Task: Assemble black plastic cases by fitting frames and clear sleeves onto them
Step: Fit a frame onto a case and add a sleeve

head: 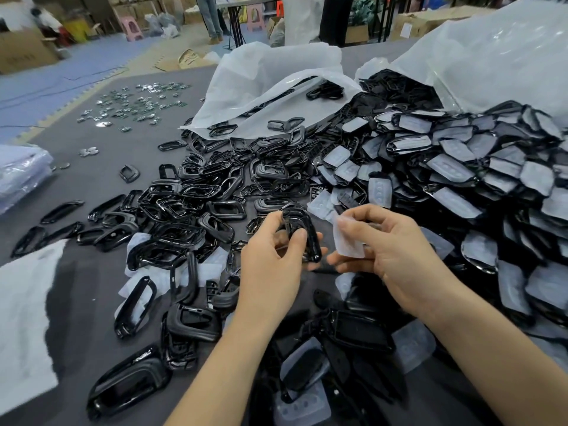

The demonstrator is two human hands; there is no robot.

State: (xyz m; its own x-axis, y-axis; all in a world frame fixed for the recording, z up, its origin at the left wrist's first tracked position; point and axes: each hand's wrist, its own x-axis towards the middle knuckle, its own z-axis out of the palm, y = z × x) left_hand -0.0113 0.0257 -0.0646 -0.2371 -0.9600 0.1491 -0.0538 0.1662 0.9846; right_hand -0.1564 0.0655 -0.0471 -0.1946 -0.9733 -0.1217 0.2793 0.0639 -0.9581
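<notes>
left hand point(273, 256) holds a black frame point(302, 235) upright, fingers curled round it, opening turned to the right hand point(387, 244), which pinches a clear sleeve point(349, 241) beside it, probably for fitting.

Even indoor light, blurred, distorted edges

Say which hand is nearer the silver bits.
Left. The left hand, holding a frame, is right of the silver bits; the right hand, pinching a clear sleeve, is farther right.
</notes>
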